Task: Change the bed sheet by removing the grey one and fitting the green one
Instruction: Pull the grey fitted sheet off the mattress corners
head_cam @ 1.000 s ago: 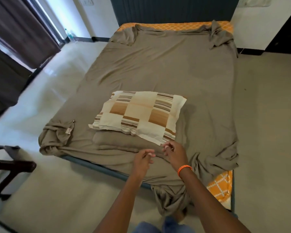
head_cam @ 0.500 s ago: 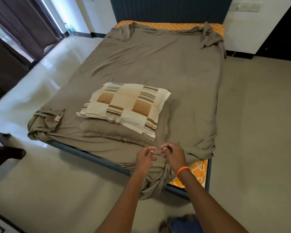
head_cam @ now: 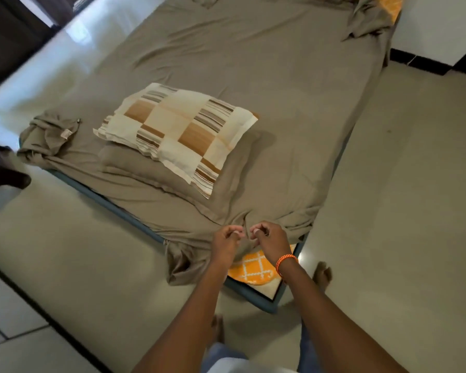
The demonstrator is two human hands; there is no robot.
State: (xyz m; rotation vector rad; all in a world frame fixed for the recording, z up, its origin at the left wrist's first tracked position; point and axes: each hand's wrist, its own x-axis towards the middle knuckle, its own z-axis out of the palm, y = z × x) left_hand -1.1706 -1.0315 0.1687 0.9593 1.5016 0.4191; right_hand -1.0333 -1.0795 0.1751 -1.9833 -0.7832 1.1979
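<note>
Plainly, little of the task is done: the wrinkled grey-brown cotton bed sheet (head_cam: 267, 76) is spread over nearly the whole bed, with three corners seen pulled loose and bunched, while no green sheet is in view, so its fitting is judged to be entirely ahead. From the left, one bunched corner is seen, then two pillows stacked on the sheet: one cream, brown and striped patchwork pillow (head_cam: 178, 133) on top of one plain grey-brown pillow (head_cam: 135, 162). Next, the left hand (head_cam: 226, 242) and the right hand (head_cam: 271, 238) are held close together, each pinching gathered sheet fabric at the near corner, where the orange diamond-patterned mattress (head_cam: 253, 270) is uncovered inside the dark metal bed frame (head_cam: 256, 298).
</note>
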